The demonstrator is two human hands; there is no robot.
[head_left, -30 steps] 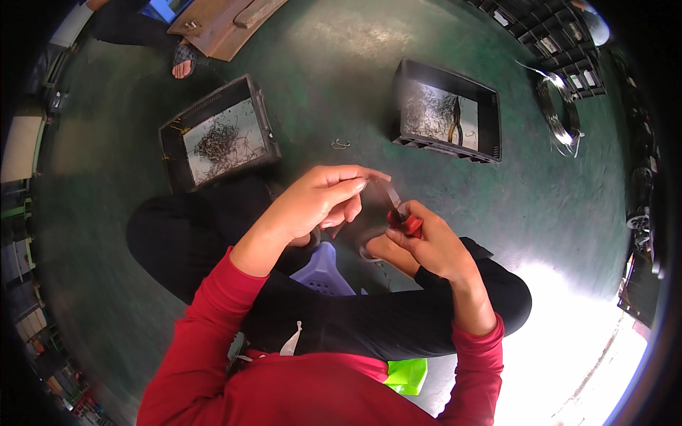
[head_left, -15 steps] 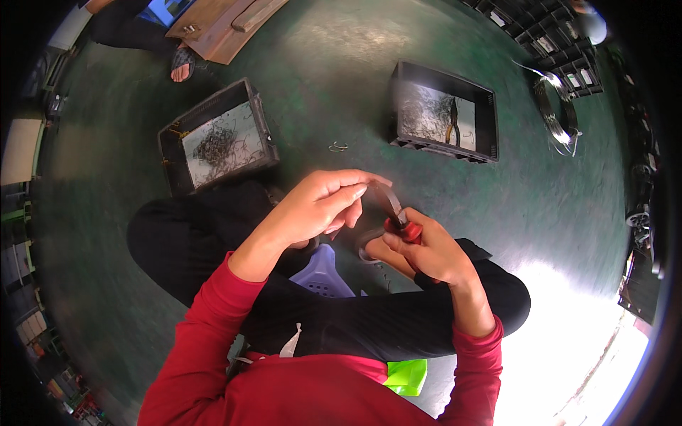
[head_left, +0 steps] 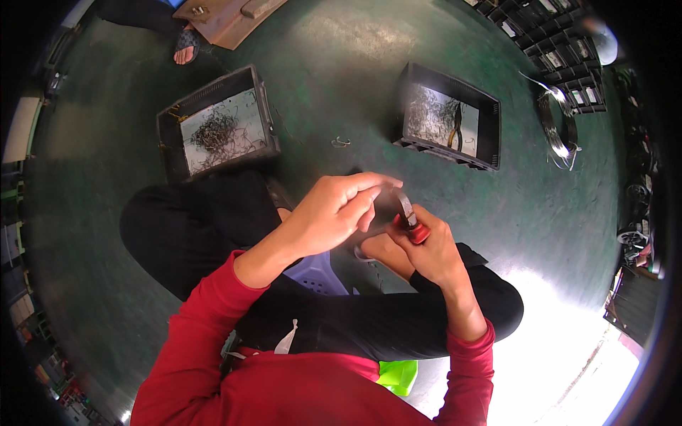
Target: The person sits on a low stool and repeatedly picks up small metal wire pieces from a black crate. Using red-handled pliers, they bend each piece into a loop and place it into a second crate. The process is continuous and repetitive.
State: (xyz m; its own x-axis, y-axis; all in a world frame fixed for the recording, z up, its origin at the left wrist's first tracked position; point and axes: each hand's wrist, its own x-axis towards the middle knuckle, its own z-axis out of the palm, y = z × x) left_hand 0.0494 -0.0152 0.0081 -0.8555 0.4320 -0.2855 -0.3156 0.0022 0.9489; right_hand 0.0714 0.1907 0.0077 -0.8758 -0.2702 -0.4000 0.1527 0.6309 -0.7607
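My right hand (head_left: 436,250) is closed round the red handles of a pair of pliers (head_left: 408,211), whose metal jaws point up toward my left hand. My left hand (head_left: 330,213) reaches across from the left, its index finger extended along the jaw tips and its thumb pressed in beneath. Whatever lies between those fingertips is too small to make out. Both hands are above my crossed legs, with a purple plastic stool (head_left: 317,275) partly showing below.
A black crate (head_left: 266,106) at the left holds a heap of small bent wire pieces (head_left: 214,131). Another black crate (head_left: 489,131) holds wire pieces and dark pliers (head_left: 456,128). Bent wire (head_left: 341,143) lies between them. At right are a wire coil (head_left: 555,128) and stacked crates (head_left: 561,53).
Both hands and the pliers have shifted slightly to the right in the picture. The pliers' jaws stand a little more upright, and my left fingers stay at their tips.
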